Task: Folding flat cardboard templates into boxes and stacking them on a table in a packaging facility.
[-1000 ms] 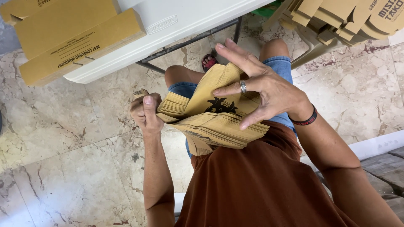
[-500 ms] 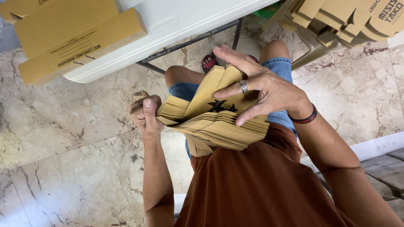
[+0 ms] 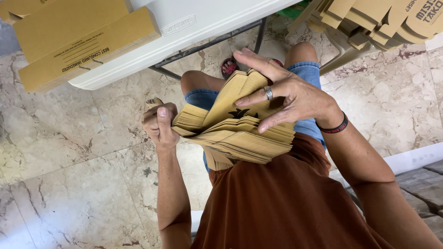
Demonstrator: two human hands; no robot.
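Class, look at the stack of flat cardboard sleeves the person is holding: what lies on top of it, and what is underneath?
The right hand lies spread on the stack of flat cardboard sleeves; the left hand grips its end. Underneath, denim shorts show, the lap mostly covered.

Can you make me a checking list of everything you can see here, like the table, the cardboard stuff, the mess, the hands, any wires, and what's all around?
Surface: white folding table, only its edge in view, above a marble floor.
Job's things: thick stack of flat brown cardboard sleeves, fanned out over the person's lap.
Clutter: flat brown cardboard box lying on the table; more folded cardboard pieces piled at top right.
Hands: left hand grips one end of the stack, thumb on top; right hand, wearing a ring, rests spread fingers on the sleeves.
Cables: nothing seen.
Surroundings: metal table legs, wooden boards at lower right.
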